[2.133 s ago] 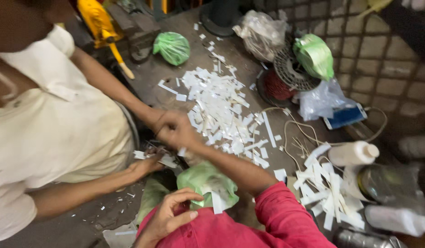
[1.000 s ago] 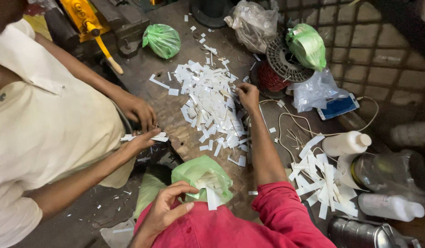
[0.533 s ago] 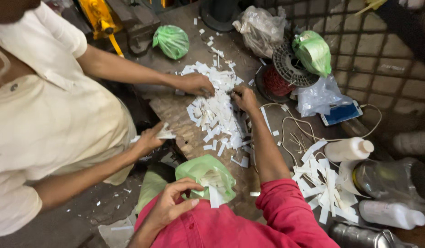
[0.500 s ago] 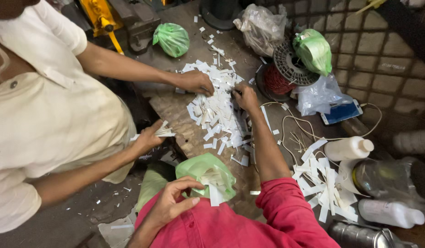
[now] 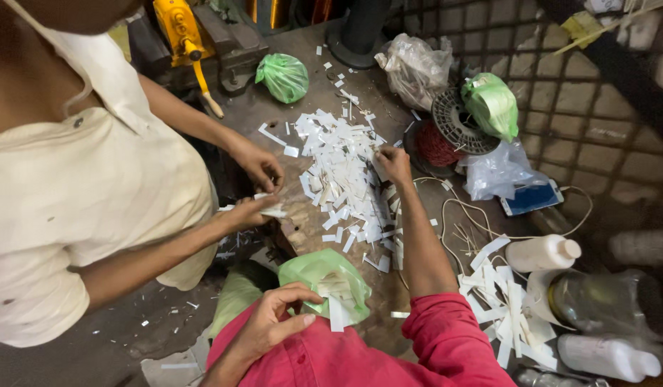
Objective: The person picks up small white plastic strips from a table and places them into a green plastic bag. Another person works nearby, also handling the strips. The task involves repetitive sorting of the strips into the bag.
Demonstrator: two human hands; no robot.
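A: Where are the wearer's own hands?

B: The right hand (image 5: 393, 162) reaches out over the desk (image 5: 313, 222) to the far edge of the heap of white paper strips (image 5: 342, 175); its fingers are curled together and pinched on a strip or two there. The left hand (image 5: 274, 326) stays close to the body, its grip closed on the rim of a green plastic bag (image 5: 324, 276) that already has strips in it.

A: And the other person?

B: A co-worker in a cream shirt (image 5: 80, 201) stands at the left. One co-worker's hand (image 5: 260, 163) hovers beside the heap, the other (image 5: 249, 213) holds a small bundle of strips at the desk's edge.

A: Anything else around?

B: A second pile of strips (image 5: 507, 301) lies by the red sleeve (image 5: 453, 344), near a white bottle (image 5: 543, 252). A wire spool (image 5: 453, 129) sits behind the heap.
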